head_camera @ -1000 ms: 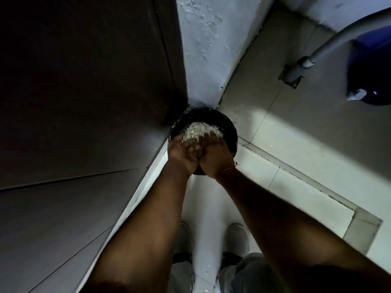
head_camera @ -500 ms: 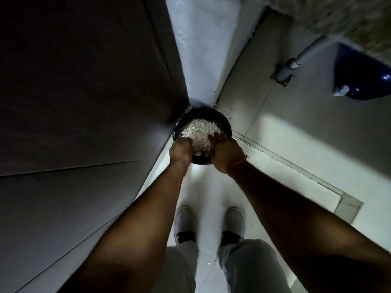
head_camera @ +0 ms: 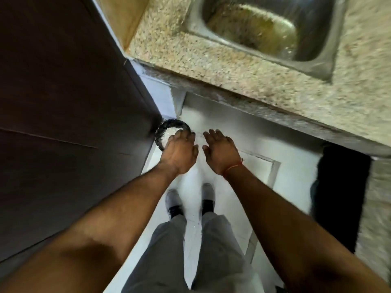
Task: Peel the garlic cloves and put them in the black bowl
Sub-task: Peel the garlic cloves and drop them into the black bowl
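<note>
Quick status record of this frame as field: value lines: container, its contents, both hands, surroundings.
container: round black bowl on the pale tiled floor, in the corner beside the dark brown wooden panel
contents: heap of small white pieces; too small to tell cloves from peel
left hand: fingers straight, above the bowl's near rim, holding nothing
right hand: fingers straight, beside the bowl, holding nothing
surroundings: speckled stone counter with steel sink ahead

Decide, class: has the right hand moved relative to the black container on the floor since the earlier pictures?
Yes. The right hand has come off the black container and now hangs open to its right, over bare floor.
</note>
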